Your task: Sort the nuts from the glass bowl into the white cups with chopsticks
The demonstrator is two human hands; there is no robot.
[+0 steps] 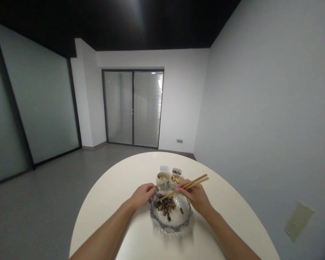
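A clear glass bowl (176, 223) with a wavy rim stands on the round white table (119, 191) and holds several dark and tan pieces (164, 205). My left hand (143, 194) grips the bowl's left rim with curled fingers. My right hand (195, 195) is closed on a pair of wooden chopsticks (188, 186), whose tips reach down into the pieces at the bowl's left side.
Behind the bowl stand a small round cream cup (162, 177) and three little white square dishes (176, 171), some holding nuts or dark bits. A white wall runs close along the right. Grey floor and glass doors lie beyond the table.
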